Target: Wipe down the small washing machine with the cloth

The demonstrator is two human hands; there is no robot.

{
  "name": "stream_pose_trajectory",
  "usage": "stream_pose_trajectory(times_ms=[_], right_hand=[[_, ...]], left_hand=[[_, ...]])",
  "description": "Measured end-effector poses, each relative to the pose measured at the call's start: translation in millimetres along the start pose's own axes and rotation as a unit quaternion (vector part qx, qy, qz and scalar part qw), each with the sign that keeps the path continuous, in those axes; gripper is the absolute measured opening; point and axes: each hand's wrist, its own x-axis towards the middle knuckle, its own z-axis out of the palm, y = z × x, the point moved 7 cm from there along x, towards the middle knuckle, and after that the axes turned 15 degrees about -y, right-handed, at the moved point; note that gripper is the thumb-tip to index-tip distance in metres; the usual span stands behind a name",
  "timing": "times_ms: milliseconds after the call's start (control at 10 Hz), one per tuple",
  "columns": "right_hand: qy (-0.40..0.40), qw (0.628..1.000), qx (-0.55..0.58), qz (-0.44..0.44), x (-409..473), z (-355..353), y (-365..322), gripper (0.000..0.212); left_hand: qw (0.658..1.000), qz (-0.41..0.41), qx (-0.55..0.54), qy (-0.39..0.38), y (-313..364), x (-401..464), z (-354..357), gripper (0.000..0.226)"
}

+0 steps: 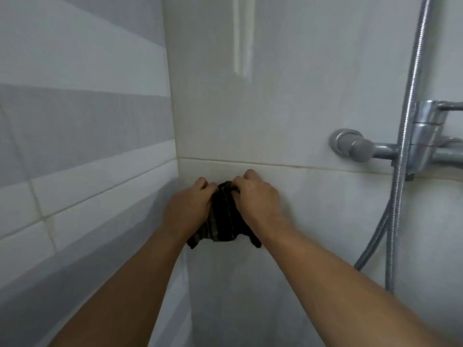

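While bunched in front of tiled wall (250,121) — dark cloth (221,216), L hand (189,206) & R hand (255,196) both pinching it.

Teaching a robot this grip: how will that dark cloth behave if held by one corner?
The cloth is probably floppy: it bunches between the left hand and right hand, and its corners droop below. Likely light, since fingertips alone pinch it. No telling whether it is wet.
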Motion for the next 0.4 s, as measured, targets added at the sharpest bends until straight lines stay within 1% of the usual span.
stream_pose_trajectory(times_ms=[100, 200, 300, 400], right_hand=[[-0.006, 0.999, -0.047, -0.018, 0, 9, 2, 0.009], [-0.019, 0.998, -0.056, -0.025, -12, 24, 7, 0.015], [-0.137, 0.990, -0.028, -0.003, -28, 37, 8, 0.060], [-0.255, 0.967, 0.000, 0.023, -49, 31, -1, 0.076]], left_hand=[[0.998, -0.023, -0.052, -0.027, -3, 6, 18, 0.018], [0.988, -0.045, -0.139, -0.050, 7, -5, 39, 0.016], [0.919, -0.123, -0.366, -0.079, 14, -16, 43, 0.035], [0.849, -0.176, -0.490, -0.089, 28, -51, 42, 0.051]])
